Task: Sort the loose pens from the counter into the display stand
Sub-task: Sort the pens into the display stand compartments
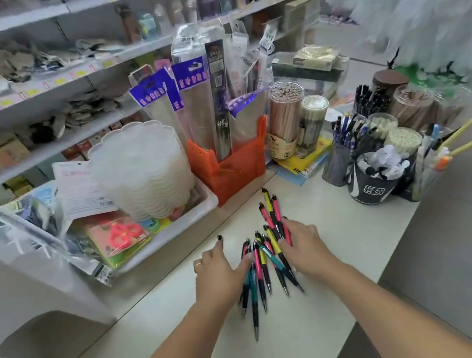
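Right at the counter's near edge, two bare forearms reach forward over the pale counter (329, 304), and between them lies the loose heap of click pens (266, 260), pink, yellow and teal barrels with black grips, fanned out with their tips mostly pointing back toward the person. The left hand (219, 271) rests flat beside the pile, fingers spread and fairly straight, its thumb side touching the nearest teal and pink barrels; it grips nothing that I can see. The right hand (301, 246) comes in from the other flank, fingers laid over the upper pens, curved a little but not clearly pinching any one of them. Placed like that, the two palms look to me like a pair of walls meant to rake the scatter into one bundle, so the pens can be lifted together rather than one by one. A few pens lie just beyond the fingertips, outside the squeeze.

Further on, to the left, a white tray (174, 230) holds stationery and a stack of clear plastic lids (141, 170). Behind the pile an orange stand (232, 166) holds tall packets upright. Off to the right, well apart from the hands, a cluster of pen cups (368, 168) is already stocked with pens standing on end; that seems the likely destination, though I cannot tell which holder. Shop shelves (25, 99) run along the back.
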